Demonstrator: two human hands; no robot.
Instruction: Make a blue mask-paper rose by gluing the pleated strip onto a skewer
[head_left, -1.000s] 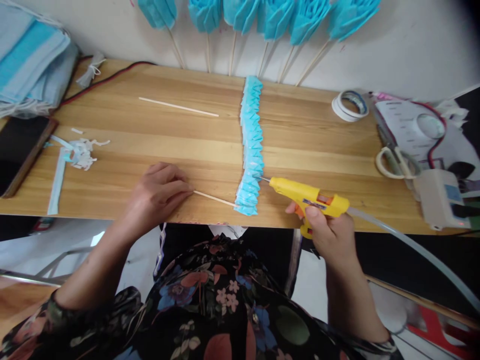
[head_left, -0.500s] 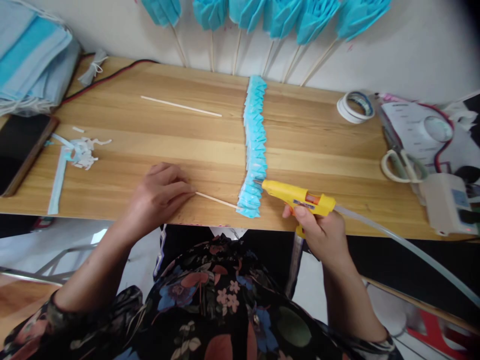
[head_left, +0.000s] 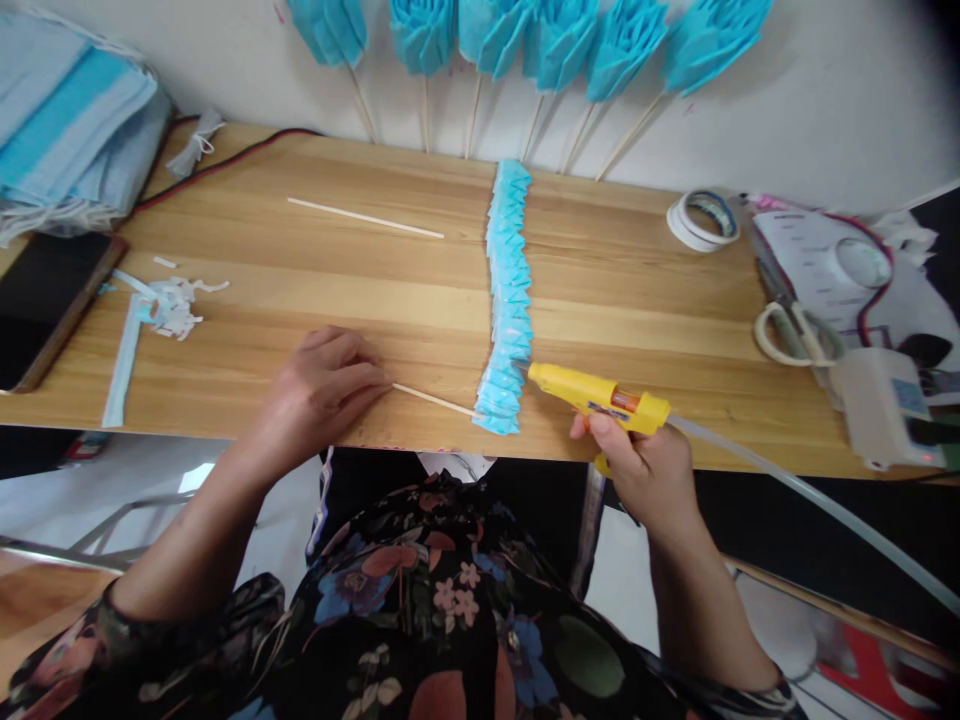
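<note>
My left hand pinches one end of a thin wooden stick close to the table's front edge. The stick's other end lies on the near end of a pleated light-blue strip, which stretches away from me across the table. In my right hand is a yellow hot glue gun, with a long clear glue stick coming out of its back. The gun's nozzle points left and is at the strip's right edge, near its lower part; whether it touches cannot be made out.
Several blue paper-like flowers on sticks lean against the wall. Another stick lies at the back. Left are face masks, a phone and scraps. Right are tape rolls, scissors and a white power block.
The glue gun's nozzle has shifted very slightly right along the strip's edge. My left hand and its stick stay in place. The camera view has tilted a little.
</note>
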